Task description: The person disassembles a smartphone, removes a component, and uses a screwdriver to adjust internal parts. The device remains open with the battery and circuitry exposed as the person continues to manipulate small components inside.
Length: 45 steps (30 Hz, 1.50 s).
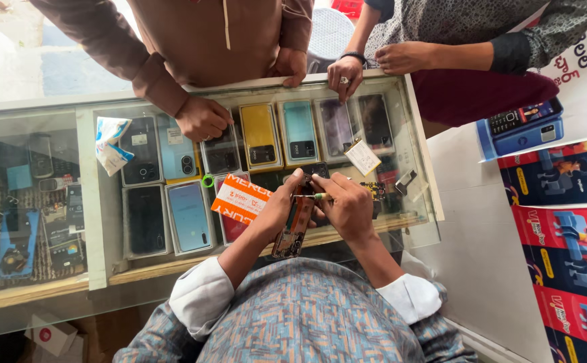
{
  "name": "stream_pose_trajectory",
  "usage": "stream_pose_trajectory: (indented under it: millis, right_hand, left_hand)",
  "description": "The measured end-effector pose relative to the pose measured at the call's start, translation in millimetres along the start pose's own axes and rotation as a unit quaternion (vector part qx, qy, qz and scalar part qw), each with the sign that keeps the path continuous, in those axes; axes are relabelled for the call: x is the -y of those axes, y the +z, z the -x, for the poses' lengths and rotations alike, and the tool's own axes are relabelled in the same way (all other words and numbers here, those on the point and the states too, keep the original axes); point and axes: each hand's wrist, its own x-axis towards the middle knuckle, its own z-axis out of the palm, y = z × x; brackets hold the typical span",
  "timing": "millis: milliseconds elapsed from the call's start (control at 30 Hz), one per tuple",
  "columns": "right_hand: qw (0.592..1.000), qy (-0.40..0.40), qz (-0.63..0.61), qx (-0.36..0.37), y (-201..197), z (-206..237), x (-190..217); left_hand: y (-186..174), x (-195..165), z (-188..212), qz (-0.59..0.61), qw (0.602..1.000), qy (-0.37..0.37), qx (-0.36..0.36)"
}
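While held above the glass worktop (51,111), opened phone (296,225) gripped lengthwise in left hand (281,205), fingers wrapped around its upper end, lower end tilted toward wearer's chest. Internal parts exposed, back cover off. Right hand (347,205) clenched on small screwdriver (311,196) with green collar, tip laid against upper part of opened phone, just beside left thumb. Both hands touching or nearly touching over the device, sleeves with white cuffs (199,292) visible below.

Directly beneath hands, orange-and-white packet (240,197) lying flat on worktop, partly covered by left hand. Small circuit board (374,190) resting just beside right hand. White tag (363,156) lying near it, farther from wearer. Green ring (207,180) placed at left of packet. Crumpled white-and-blue wrapper (110,142) farther left on worktop.

Under the glass, rows of display phones (260,134) laid face down in black, blue, yellow and grey.

At far edge of worktop, fist in brown sleeve (203,119) pressed on glass, belonging to another person. Second bystander's ringed hand (344,75) rested on frame. Stack of red and blue boxes (562,235) seen at right.
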Motion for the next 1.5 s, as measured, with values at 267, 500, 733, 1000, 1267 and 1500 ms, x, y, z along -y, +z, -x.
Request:
stream_pose_trajectory:
  millis: [267, 500, 733, 1000, 1267, 1500]
  right_hand:
    - [1.0, -0.017, -0.012, 0.014, -3.7, -5.3, -0.5]
    - [1.0, 0.0, -0.022, 0.002, -2.6, -2.8, -5.2]
    - [0.999, -0.007, -0.025, 0.021, 0.7, -0.2, -12.6]
    - [0.981, 0.112, -0.154, 0.046, 7.3, 3.3, -25.3]
    - [0.763, 0.418, -0.493, 0.01, 12.6, 16.9, -31.4]
    - [0.763, 0.408, -0.501, -0.024, 20.3, 41.2, -34.4]
  left_hand:
    - [0.0, 2.5, -0.1, 0.049, 0.998, -0.026, -0.005]
    - [0.2, 6.1, -5.6, 0.0, 1.0, -0.002, 0.018]
    - [-1.3, 14.9, -12.1, -0.031, 0.999, -0.014, -0.001]
    - [-10.6, 24.1, -16.4, 0.088, 0.991, -0.019, 0.103]
    - [-6.2, 37.6, -17.7, 0.109, 0.974, 0.073, 0.183]
    - [-3.4, 41.9, -14.4, 0.087, 0.97, 0.152, 0.167]
